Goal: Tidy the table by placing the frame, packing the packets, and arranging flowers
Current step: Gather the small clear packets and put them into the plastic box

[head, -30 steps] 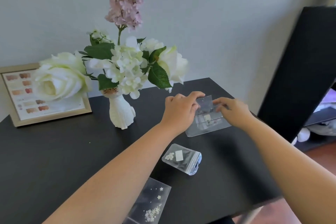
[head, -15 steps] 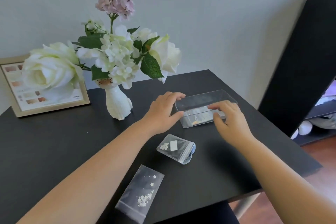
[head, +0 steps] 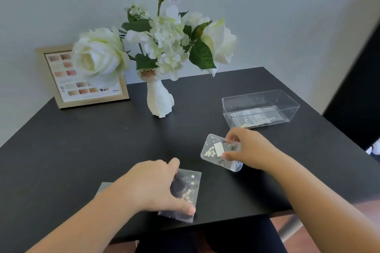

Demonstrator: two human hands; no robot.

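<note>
Clear, slippery, limp packets suit edge pinches: right hand (head: 249, 151) pinches the small packet (head: 219, 151); left hand (head: 153, 185) clasps the flat packet (head: 186, 186) on the desk (head: 102, 141).

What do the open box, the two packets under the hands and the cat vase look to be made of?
Box: clear rigid plastic, glossy; the table shows through its walls.
Right-hand packet and left-hand packet: thin, transparent plastic film, shiny, with small pale flower pieces visible inside.
Cat vase: white and matte, likely ceramic, perhaps resin.
</note>
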